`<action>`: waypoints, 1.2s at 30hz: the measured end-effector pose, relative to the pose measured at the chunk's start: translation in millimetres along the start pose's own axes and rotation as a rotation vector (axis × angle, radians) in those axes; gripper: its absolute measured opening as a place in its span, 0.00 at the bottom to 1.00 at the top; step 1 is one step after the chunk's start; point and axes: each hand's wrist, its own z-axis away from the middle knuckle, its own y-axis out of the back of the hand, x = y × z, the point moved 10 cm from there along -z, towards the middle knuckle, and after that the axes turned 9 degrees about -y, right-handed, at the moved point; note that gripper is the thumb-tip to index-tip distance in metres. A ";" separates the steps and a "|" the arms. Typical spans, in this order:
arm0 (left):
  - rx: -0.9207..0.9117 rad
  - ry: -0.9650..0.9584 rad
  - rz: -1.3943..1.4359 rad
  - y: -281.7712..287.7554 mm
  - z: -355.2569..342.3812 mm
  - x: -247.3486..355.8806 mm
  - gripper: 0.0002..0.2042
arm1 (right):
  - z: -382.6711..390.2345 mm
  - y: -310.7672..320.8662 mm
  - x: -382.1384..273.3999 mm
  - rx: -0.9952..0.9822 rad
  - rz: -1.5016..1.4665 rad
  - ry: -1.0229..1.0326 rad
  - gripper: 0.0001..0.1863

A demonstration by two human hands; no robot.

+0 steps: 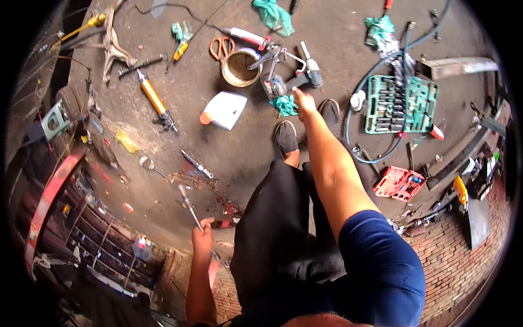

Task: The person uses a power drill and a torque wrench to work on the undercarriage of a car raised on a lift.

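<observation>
Low on the left, my left hand (202,235) is closed round a long metal socket wrench (188,205), its shaft slanting up and left. My right hand (305,104) reaches forward over my shoes, fingers stretched towards the handle of a cordless impact wrench (311,71) on the floor; whether they touch it is unclear. A green rag (284,105) lies beside that hand. Just left of the impact wrench are a round tub (241,68) and a caulking gun (248,38). A white jug with an orange cap (225,110) lies nearer me.
A green socket case (402,103) with a blue hose (348,109) looped round it lies at right, a red tool case (400,183) nearer. At left are an orange-tubed gun (152,95), a metal rod (197,164) and a curved red bar (46,204).
</observation>
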 end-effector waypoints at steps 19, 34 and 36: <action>-0.052 -0.085 -0.263 -13.2 77.4 10.3 0.12 | 357.3 97.9 -182.0 0.690 0.459 0.765 0.19; -0.567 -0.082 0.986 -146.5 261.8 448.6 0.23 | 831.0 80.8 -215.6 0.039 0.850 1.270 0.18; -0.762 -0.162 1.084 -179.5 272.8 484.3 0.19 | 842.1 96.2 -200.6 0.113 0.941 1.055 0.26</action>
